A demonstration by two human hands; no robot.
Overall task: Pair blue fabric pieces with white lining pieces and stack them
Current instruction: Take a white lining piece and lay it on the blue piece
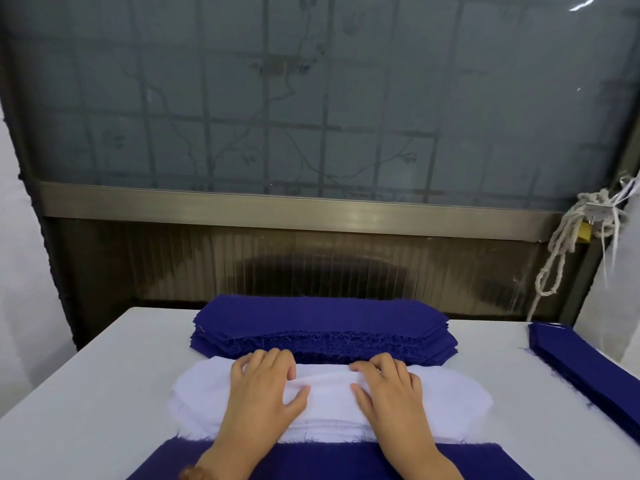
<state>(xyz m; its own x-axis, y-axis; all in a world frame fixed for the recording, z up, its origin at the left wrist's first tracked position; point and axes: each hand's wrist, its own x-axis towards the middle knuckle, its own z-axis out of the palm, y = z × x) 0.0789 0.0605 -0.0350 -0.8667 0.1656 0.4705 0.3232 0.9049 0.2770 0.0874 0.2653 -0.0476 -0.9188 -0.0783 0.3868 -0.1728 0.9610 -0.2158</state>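
Left hand (263, 386) and right hand (388, 389) each pinch the top lining piece (325, 379), thumb against curled fingers, on the white stack (329, 427). The tall blue stack (322, 320) sits just behind it. 1 blue piece (311, 459) lies just in front. Judged far from done.

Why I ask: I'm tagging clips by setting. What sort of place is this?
Probably a garment workshop's sorting table: a thick stack of cut blue fabric pieces, white lining pieces that the left hand and right hand pinch, and more blue pieces at the right.
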